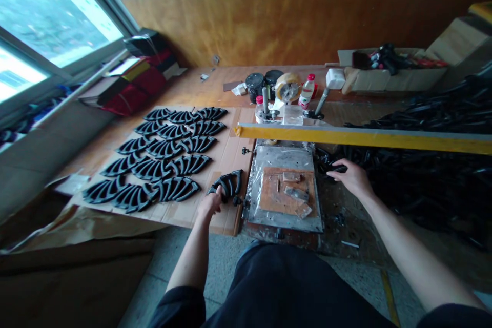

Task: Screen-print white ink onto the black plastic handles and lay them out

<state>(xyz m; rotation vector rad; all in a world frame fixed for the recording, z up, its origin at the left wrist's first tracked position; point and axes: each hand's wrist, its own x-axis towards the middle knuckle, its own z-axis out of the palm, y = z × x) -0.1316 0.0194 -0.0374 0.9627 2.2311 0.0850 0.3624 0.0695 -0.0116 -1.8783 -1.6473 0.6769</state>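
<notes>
My left hand (210,204) is closed on the near end of a curved black slatted plastic part (230,183), above the right edge of a cardboard sheet (226,223). Several rows of similar black parts (169,166) lie on that sheet, to the left. On the right, my right hand (351,177) grips a small black piece (338,168) beside the heap of dark parts (418,179). Between my hands sits a metal plate (255,205) carrying a brown board (271,200) and a few clear blocks (296,193).
A yellow-and-grey bar (361,137) crosses above the plate toward the right. Behind it stand a tape roll (288,87), a red-capped bottle (307,91) and black tubs (254,86). An open carton (400,74) is at the back right; red and black boxes (134,87) line the window side.
</notes>
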